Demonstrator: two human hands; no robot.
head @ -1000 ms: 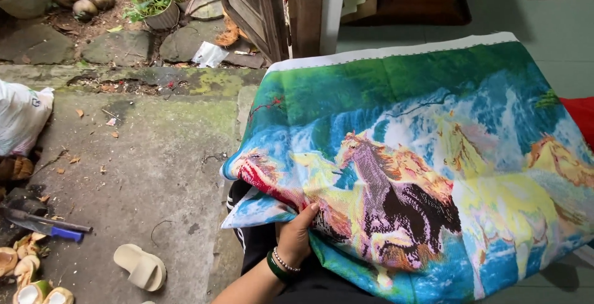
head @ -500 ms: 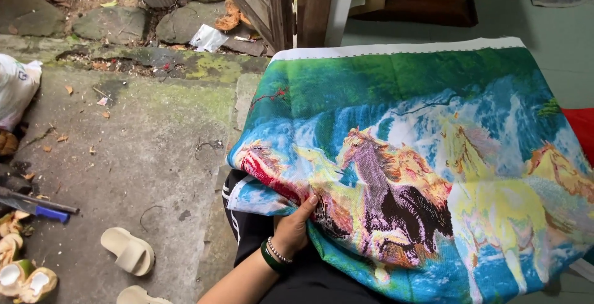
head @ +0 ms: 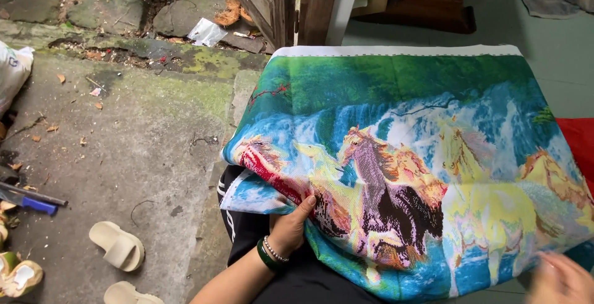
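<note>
Item: cross-stitch canvas (head: 396,168), large, horses before a waterfall, green forest band and white border at the far edge. It lies draped over the person's lap and spreads right.

Left hand (head: 289,230): grip closed on the canvas's near-left folded edge, thumb on top, fingers hidden beneath the cloth; green bangle and bead bracelet at the wrist.

Right hand (head: 560,279): newly arrived at the near-right corner, absent a second ago. It is blurred and cut off by the frame; I cannot tell its grip. Its arrival suggests work on the cloth's right portion is beginning.

Change otherwise: the view has drifted slightly; the canvas hold is unchanged.

Surroundings: concrete floor (head: 148,155) left, beige sandals (head: 117,245), blue-handled tool (head: 31,202), red cloth (head: 581,143) partly hidden far right.
</note>
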